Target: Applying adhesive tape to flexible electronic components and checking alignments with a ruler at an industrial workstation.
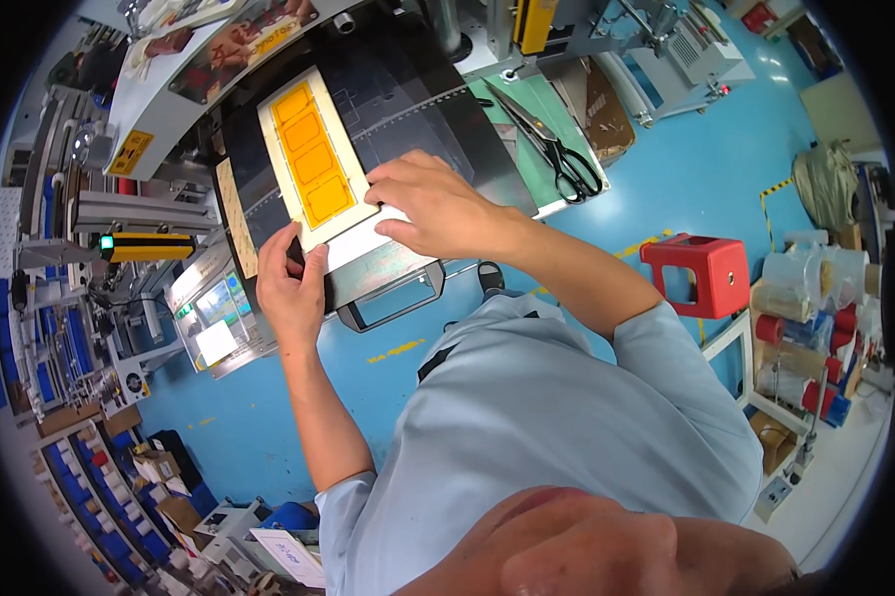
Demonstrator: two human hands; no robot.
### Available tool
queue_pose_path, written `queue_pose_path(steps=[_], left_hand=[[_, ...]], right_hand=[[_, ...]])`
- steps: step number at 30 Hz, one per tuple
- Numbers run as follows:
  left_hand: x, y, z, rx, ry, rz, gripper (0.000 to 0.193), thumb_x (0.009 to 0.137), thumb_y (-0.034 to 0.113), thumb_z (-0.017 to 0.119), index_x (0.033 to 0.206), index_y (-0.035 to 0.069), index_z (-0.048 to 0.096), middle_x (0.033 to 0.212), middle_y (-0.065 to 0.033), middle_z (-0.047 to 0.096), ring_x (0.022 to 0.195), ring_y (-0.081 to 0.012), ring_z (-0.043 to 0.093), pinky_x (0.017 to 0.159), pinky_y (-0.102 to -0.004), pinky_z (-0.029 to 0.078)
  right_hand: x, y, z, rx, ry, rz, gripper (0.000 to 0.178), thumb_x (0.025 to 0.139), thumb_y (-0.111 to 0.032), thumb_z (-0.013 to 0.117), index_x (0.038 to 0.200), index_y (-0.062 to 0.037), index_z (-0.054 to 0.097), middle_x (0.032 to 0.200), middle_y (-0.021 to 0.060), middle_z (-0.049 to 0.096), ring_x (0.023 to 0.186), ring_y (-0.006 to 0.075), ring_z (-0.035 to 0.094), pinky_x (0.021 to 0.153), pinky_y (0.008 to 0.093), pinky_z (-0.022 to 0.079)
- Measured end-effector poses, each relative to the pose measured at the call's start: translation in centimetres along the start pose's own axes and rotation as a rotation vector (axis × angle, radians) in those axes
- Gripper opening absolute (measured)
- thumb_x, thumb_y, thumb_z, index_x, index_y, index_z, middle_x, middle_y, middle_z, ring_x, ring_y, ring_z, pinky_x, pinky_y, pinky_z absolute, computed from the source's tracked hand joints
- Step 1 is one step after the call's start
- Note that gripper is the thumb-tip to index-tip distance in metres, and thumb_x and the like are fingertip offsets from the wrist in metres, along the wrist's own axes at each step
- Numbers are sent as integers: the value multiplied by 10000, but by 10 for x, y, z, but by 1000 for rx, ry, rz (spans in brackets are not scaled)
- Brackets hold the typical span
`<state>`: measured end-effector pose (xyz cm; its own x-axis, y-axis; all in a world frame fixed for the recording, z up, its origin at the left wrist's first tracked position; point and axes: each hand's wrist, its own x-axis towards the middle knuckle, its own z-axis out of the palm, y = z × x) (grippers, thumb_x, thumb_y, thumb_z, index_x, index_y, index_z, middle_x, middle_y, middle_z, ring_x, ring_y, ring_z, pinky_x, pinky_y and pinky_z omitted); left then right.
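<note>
**Long board at two half-curled hands**

The left hand (294,283) touches the near-left corner of the cream board (343,149), the right hand (433,209) its right edge; whether either pinches, I cannot tell. The board's long axis runs far and leftward. Dark table (433,139) extends rightward, toward scissors (552,144).

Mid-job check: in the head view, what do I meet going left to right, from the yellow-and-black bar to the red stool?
Yellow-and-black bar → left hand → right hand → black-handled scissors → red stool.
</note>
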<state>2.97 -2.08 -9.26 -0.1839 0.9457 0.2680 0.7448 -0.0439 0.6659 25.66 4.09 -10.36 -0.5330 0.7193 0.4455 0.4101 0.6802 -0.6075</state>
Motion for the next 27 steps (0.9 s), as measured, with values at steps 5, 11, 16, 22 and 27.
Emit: queue_pose_path(steps=[5, 11, 16, 22, 27], left_hand=[[2, 3, -1, -15, 2, 2, 386, 757, 90, 753, 1123, 25, 651, 1093, -64, 633, 651, -122, 510, 620, -246, 466], [1, 0, -5, -113, 22, -48, 367, 771, 104, 744, 1116, 22, 653, 1064, -73, 635, 646, -129, 532, 622, -251, 476], [3, 0, -6, -84, 22, -48, 342, 802, 135, 719, 1117, 20, 650, 1059, -92, 636, 650, -147, 553, 642, -264, 488], [16, 2, -7, -107, -41, -138, 393, 817, 176, 708, 1163, 10, 620, 1072, -118, 625, 694, -177, 581, 677, -288, 500], [50, 8, -2, 124, -105, -83, 592, 841, 289, 677, 1312, -20, 493, 1276, -207, 531, 1156, -332, 524, 1000, -404, 410]], right_hand=[[3, 0, -14, 85, -60, 30, 296, 803, -158, 699, 1059, -20, 644, 1157, 125, 605, 1066, 293, 550, 915, 390, 450], [-20, 63, -66, 401, 503, 494, 173, 852, -136, 689, 1001, -55, 654, 902, 8, 678, 743, 75, 610, 658, 227, 486], [-57, 96, -70, -341, -4, 669, 168, 899, -124, 620, 1019, -7, 600, 791, 148, 639, 691, 271, 615, 645, 363, 489], [-58, 107, -40, -290, -106, 862, 430, 992, -377, 270, 1083, -54, 538, 986, 275, 642, 997, 475, 569, 858, 490, 415], [-41, 100, -43, 110, 176, 964, 426, 967, -331, 393, 1210, 8, 480, 989, 262, 630, 1003, 433, 579, 839, 461, 446]])
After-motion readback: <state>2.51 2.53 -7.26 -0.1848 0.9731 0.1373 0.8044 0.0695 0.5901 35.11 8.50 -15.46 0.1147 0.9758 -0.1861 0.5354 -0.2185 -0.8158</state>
